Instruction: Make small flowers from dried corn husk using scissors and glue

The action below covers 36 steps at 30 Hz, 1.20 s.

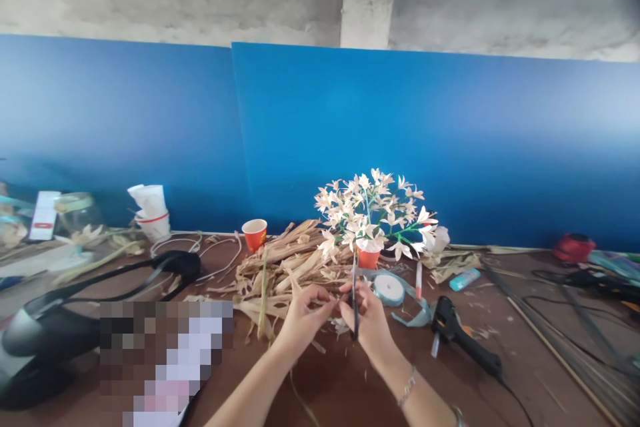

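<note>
My left hand (311, 310) is closed in a pinch, its fingertips meeting those of my right hand; whatever lies between them is too small to make out. My right hand (369, 315) holds what look like scissors (355, 310), seen edge-on, dark handle down and thin pale blades pointing up. Just beyond my hands lies a heap of dried husks (280, 267). Behind them a bunch of cream husk flowers (373, 210) on green stems stands in a red paper cup (369, 256). A roll of pale blue ribbon (389, 289) lies beside my right hand.
To the right are a black glue gun (465, 337) with its cord, a turquoise lighter-like item (465, 279) and long thin rods (555, 353). A red cup (255, 235) stands at the back. Black straps (165, 273) and a white cord (220, 273) lie left. A blue partition (350, 113) closes off the back.
</note>
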Motion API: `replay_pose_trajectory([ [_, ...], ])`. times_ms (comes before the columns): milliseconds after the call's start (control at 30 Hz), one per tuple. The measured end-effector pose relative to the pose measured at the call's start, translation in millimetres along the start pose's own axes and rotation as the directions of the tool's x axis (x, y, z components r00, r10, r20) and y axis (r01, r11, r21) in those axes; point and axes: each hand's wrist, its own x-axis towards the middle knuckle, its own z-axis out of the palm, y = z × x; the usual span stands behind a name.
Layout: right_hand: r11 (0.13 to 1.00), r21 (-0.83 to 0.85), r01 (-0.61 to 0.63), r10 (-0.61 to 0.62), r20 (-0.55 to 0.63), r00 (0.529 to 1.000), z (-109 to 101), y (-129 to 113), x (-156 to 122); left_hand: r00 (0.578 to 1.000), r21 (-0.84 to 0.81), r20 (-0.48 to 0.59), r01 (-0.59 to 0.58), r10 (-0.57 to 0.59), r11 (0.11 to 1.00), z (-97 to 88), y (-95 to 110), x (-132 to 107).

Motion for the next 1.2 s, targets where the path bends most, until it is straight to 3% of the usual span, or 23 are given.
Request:
replay_pose_trajectory([
  [200, 0.975, -0.19, 0.118, -0.098, 0.112, 0.989, -5.9, 12.3, 0.7, 0.99, -0.19, -0.04, 0.126, -0.136, 0.974, -1.3, 7.4, -0.8],
  [300, 0.901, -0.382, 0.203, -0.13, 0.21, 0.969, -8.9, 10.2, -2.2, 0.986, -0.289, -0.015, 0.155, -0.166, 0.945, -6.1, 10.6, 0.1],
  [433, 0.795, -0.551, 0.253, -0.132, 0.25, 0.959, -10.0, 4.3, -5.4, 0.981, -0.328, 0.025, 0.192, -0.195, 0.925, -10.2, 11.3, 1.1],
  [933, 0.691, -0.646, 0.325, -0.151, 0.311, 0.939, -12.0, -6.3, -7.2, 0.982, -0.249, 0.106, 0.177, -0.155, 0.952, -17.7, 3.2, 3.7],
  [1200, 0.688, -0.645, 0.333, -0.152, 0.32, 0.935, -14.3, -4.5, -6.7, 0.98, -0.254, 0.13, 0.182, -0.153, 0.95, -19.4, 2.3, 4.3],
])
